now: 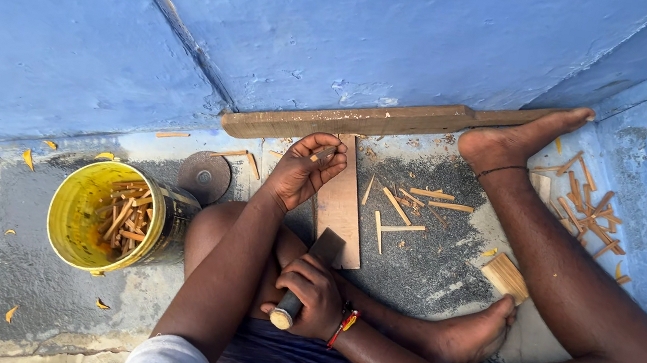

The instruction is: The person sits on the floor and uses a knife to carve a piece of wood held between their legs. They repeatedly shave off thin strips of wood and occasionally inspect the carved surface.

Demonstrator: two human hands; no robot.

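I sit on the floor with my legs bent around a flat wooden board (343,212) that lies on the ground. My left hand (303,171) pinches a small wooden stick (325,153) at the board's far end. Closer to my body, my right hand (313,293), with a red band at the wrist, grips the round wooden handle of a dark-bladed chopping tool (327,248). The blade rests against the board's near end. Thin split sticks (406,208) lie scattered to the right of the board.
A yellow bucket (75,209) with several cut sticks stands to the left, with a round metal disc (205,177) behind it. A long plank (370,119) runs along the blue wall. More sticks (589,211) pile up at the right, by my foot (517,140). A wood block (506,276) lies near my other foot.
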